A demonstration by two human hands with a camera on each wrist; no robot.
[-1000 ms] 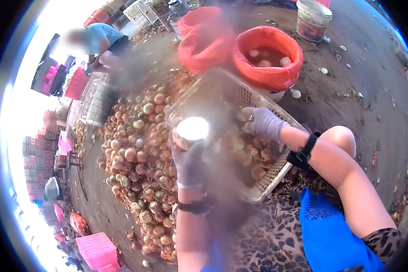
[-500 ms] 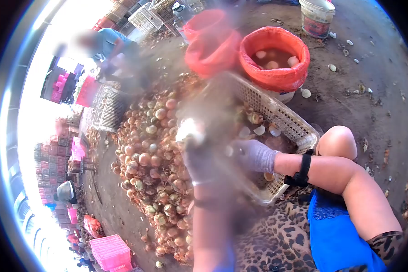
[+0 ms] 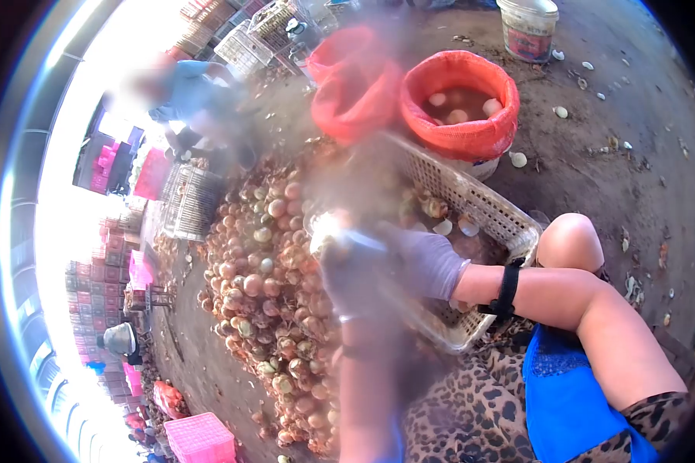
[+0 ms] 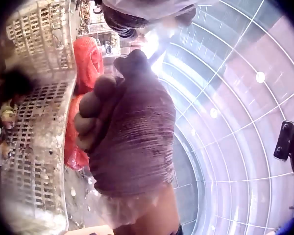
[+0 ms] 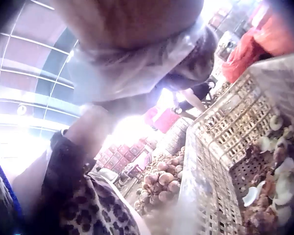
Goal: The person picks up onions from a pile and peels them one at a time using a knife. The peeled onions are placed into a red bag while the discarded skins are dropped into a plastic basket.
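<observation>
At the crate (image 3: 479, 197), left hand (image 3: 355, 274) grips onion (image 3: 324, 230), right hand (image 3: 432, 266) curls on likely knife (image 4: 159, 50) — better to cut shallowly.

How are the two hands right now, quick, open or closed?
Left hand: closed around something round, probably an onion, whitened by glare.
Right hand: closed, on what looks like a thin blade, blurred.
</observation>
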